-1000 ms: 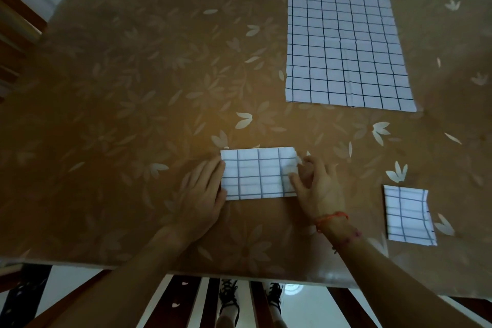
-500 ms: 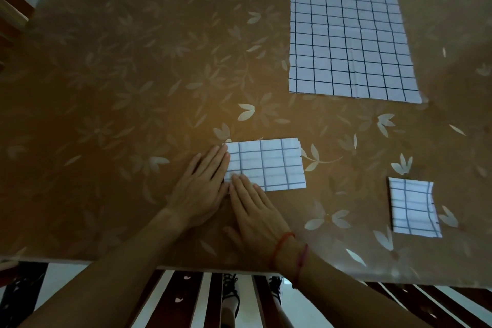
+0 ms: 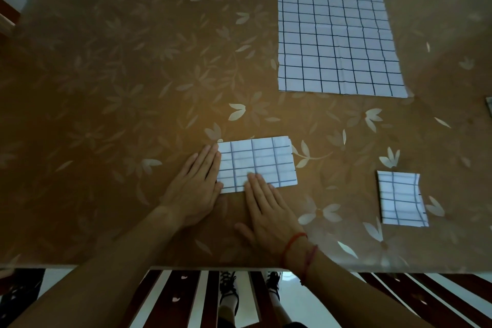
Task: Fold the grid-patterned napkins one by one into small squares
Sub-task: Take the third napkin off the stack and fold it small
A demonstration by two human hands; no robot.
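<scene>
Napkin (image 3: 257, 164), half-folded, now lies under flat, open palms: right hand (image 3: 269, 217) has slid from its right edge to the near edge beside left hand (image 3: 195, 189), pressing the crease.

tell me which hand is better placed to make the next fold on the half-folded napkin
Probably the right hand: its fingertips lie on the half-folded napkin's near edge and could slide to the free right end. The left hand lies flat along the left edge, well placed to pin it.
</scene>
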